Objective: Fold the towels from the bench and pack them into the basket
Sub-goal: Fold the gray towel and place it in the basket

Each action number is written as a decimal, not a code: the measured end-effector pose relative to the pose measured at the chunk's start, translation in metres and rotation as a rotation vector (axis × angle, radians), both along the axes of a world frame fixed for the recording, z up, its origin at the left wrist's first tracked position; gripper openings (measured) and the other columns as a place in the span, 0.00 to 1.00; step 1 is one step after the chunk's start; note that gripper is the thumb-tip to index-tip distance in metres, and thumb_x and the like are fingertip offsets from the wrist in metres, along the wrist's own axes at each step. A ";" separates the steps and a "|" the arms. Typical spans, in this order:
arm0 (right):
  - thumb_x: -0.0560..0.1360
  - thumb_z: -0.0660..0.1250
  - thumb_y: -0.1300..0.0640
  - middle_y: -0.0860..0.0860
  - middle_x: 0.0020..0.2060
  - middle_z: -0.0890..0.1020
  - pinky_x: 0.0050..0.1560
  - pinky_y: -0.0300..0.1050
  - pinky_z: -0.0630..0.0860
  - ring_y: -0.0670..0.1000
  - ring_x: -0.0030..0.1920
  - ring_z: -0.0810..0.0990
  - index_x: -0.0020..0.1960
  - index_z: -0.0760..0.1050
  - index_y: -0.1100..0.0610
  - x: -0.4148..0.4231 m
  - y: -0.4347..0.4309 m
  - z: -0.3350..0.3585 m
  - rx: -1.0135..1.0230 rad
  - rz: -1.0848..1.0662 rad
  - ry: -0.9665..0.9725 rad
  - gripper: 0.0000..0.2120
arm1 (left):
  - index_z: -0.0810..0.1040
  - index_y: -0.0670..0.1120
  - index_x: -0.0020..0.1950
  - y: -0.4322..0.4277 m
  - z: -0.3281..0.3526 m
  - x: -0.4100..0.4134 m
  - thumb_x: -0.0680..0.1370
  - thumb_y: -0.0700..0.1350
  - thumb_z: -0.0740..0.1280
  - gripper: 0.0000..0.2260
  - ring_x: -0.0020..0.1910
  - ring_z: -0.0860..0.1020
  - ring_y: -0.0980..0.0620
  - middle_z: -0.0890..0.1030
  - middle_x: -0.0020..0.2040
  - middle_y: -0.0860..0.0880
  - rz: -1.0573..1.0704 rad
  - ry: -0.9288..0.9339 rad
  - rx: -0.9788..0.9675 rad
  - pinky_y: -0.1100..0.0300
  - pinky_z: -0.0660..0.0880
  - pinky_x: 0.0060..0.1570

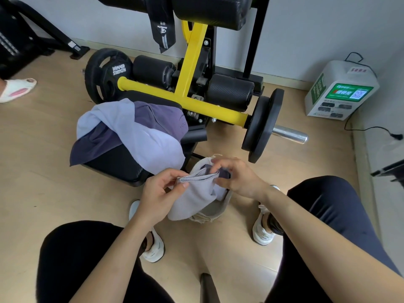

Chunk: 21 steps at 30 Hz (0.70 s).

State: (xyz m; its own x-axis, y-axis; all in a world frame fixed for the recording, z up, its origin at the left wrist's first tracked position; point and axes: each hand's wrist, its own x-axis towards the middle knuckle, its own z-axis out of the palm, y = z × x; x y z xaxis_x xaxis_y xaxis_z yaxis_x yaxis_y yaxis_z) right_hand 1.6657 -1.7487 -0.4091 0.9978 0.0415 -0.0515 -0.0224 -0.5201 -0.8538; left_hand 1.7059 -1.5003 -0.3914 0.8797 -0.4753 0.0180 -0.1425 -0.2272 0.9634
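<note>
Wood-look gym floor point(43, 171); black padded bench point(122, 162) with two crumpled purple towels point(140, 130), yellow-framed machine point(192, 68) behind. Beige fabric basket point(215, 212) between white sneakers. Left hand point(159, 193) and right hand point(238, 178) pinch shut on pale lilac towel point(194, 197) over basket.

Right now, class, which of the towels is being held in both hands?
The pale lilac towel over the basket, pinched by left hand and right hand. The others lie untouched on the bench.
</note>
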 end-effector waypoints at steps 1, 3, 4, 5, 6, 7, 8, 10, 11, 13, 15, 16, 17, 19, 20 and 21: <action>0.70 0.74 0.66 0.52 0.54 0.81 0.50 0.26 0.68 0.39 0.52 0.77 0.47 0.82 0.53 0.000 -0.001 0.001 -0.020 0.025 0.007 0.11 | 0.83 0.60 0.50 0.001 0.000 0.000 0.75 0.52 0.70 0.06 0.51 0.84 0.48 0.87 0.48 0.52 0.009 0.000 -0.008 0.51 0.80 0.52; 0.70 0.75 0.64 0.46 0.48 0.82 0.47 0.24 0.66 0.36 0.47 0.77 0.46 0.82 0.55 -0.003 -0.002 0.000 -0.055 0.078 0.058 0.07 | 0.83 0.59 0.50 0.002 0.001 0.001 0.75 0.52 0.70 0.06 0.51 0.84 0.49 0.87 0.48 0.53 0.020 0.001 -0.017 0.53 0.80 0.52; 0.71 0.75 0.63 0.42 0.44 0.81 0.46 0.25 0.66 0.35 0.44 0.76 0.46 0.82 0.55 -0.005 -0.002 0.000 -0.076 0.088 0.086 0.06 | 0.83 0.58 0.51 0.003 0.001 0.001 0.75 0.52 0.70 0.06 0.51 0.84 0.49 0.87 0.48 0.53 0.022 -0.001 -0.012 0.54 0.80 0.52; 0.71 0.75 0.62 0.40 0.41 0.80 0.44 0.26 0.67 0.35 0.42 0.76 0.45 0.82 0.55 -0.006 -0.001 0.000 -0.088 0.085 0.103 0.05 | 0.83 0.57 0.51 0.004 0.000 0.001 0.75 0.51 0.71 0.05 0.51 0.84 0.49 0.87 0.48 0.54 0.025 -0.003 -0.004 0.55 0.81 0.52; 0.72 0.75 0.61 0.40 0.39 0.80 0.43 0.28 0.69 0.38 0.40 0.76 0.45 0.82 0.55 -0.007 -0.001 0.001 -0.084 0.071 0.109 0.04 | 0.83 0.57 0.51 0.005 0.000 0.002 0.76 0.49 0.72 0.05 0.51 0.84 0.50 0.87 0.48 0.54 0.037 0.002 -0.002 0.58 0.80 0.51; 0.72 0.76 0.61 0.43 0.39 0.82 0.42 0.32 0.72 0.41 0.39 0.77 0.45 0.82 0.55 -0.007 -0.002 0.002 -0.073 0.051 0.109 0.04 | 0.83 0.56 0.50 0.006 -0.001 0.003 0.77 0.45 0.73 0.06 0.50 0.84 0.52 0.87 0.47 0.54 0.061 0.012 -0.005 0.61 0.80 0.50; 0.72 0.76 0.60 0.46 0.39 0.83 0.43 0.36 0.76 0.44 0.39 0.78 0.44 0.83 0.55 -0.006 -0.003 0.004 -0.057 0.031 0.108 0.03 | 0.84 0.55 0.50 0.007 -0.002 0.004 0.78 0.41 0.73 0.08 0.49 0.84 0.55 0.87 0.47 0.55 0.090 0.020 -0.011 0.63 0.79 0.49; 0.71 0.77 0.61 0.48 0.40 0.85 0.44 0.40 0.79 0.46 0.39 0.79 0.43 0.83 0.53 -0.007 -0.004 0.010 -0.017 0.013 0.106 0.05 | 0.84 0.52 0.49 0.010 -0.003 0.006 0.78 0.36 0.72 0.10 0.48 0.84 0.58 0.87 0.46 0.55 0.140 0.033 -0.013 0.65 0.79 0.48; 0.71 0.77 0.61 0.47 0.39 0.85 0.44 0.40 0.79 0.45 0.38 0.78 0.41 0.83 0.51 -0.008 -0.005 0.012 -0.010 0.016 0.107 0.06 | 0.84 0.52 0.49 0.011 -0.003 0.007 0.78 0.35 0.72 0.11 0.47 0.85 0.58 0.87 0.46 0.55 0.154 0.034 -0.010 0.65 0.79 0.49; 0.71 0.77 0.61 0.46 0.37 0.84 0.42 0.41 0.78 0.43 0.36 0.77 0.40 0.83 0.50 -0.011 -0.004 0.015 -0.041 0.030 0.112 0.07 | 0.84 0.53 0.49 0.012 -0.005 0.008 0.77 0.35 0.72 0.12 0.47 0.85 0.57 0.88 0.45 0.56 0.165 0.038 0.003 0.64 0.80 0.50; 0.71 0.76 0.63 0.48 0.38 0.84 0.41 0.38 0.77 0.42 0.36 0.76 0.42 0.84 0.54 -0.014 -0.001 0.017 -0.071 -0.001 0.067 0.05 | 0.85 0.53 0.49 0.012 -0.006 0.010 0.77 0.35 0.72 0.12 0.48 0.85 0.56 0.88 0.45 0.56 0.170 0.043 0.018 0.64 0.80 0.50; 0.71 0.75 0.66 0.48 0.39 0.84 0.42 0.36 0.76 0.42 0.37 0.77 0.43 0.84 0.56 -0.015 0.002 0.019 -0.076 -0.050 0.007 0.05 | 0.85 0.52 0.49 0.012 -0.006 0.011 0.77 0.35 0.72 0.12 0.48 0.85 0.56 0.88 0.45 0.56 0.173 0.046 0.018 0.65 0.80 0.50; 0.72 0.73 0.67 0.49 0.40 0.84 0.43 0.34 0.76 0.41 0.39 0.78 0.44 0.84 0.57 -0.015 0.005 0.020 -0.081 -0.110 -0.072 0.07 | 0.85 0.52 0.48 0.012 -0.005 0.011 0.77 0.34 0.72 0.11 0.47 0.85 0.56 0.88 0.45 0.55 0.176 0.045 0.019 0.66 0.80 0.49; 0.72 0.72 0.68 0.49 0.42 0.84 0.46 0.37 0.77 0.44 0.44 0.81 0.45 0.83 0.56 -0.015 0.010 0.021 -0.086 -0.192 -0.216 0.08 | 0.84 0.52 0.49 0.012 -0.004 0.012 0.78 0.36 0.72 0.10 0.47 0.85 0.56 0.87 0.45 0.55 0.190 0.017 0.029 0.67 0.79 0.49; 0.72 0.71 0.68 0.49 0.43 0.84 0.47 0.40 0.77 0.47 0.45 0.81 0.46 0.82 0.55 -0.015 0.012 0.021 -0.077 -0.192 -0.242 0.09 | 0.84 0.53 0.49 0.013 -0.005 0.012 0.78 0.37 0.72 0.10 0.47 0.85 0.56 0.87 0.46 0.56 0.201 0.007 0.038 0.67 0.79 0.49; 0.73 0.71 0.67 0.49 0.45 0.83 0.49 0.43 0.78 0.48 0.46 0.81 0.49 0.81 0.55 -0.016 0.013 0.021 -0.063 -0.175 -0.228 0.09 | 0.84 0.53 0.49 0.013 -0.006 0.013 0.78 0.37 0.72 0.09 0.48 0.84 0.56 0.87 0.46 0.56 0.204 0.009 0.050 0.66 0.79 0.50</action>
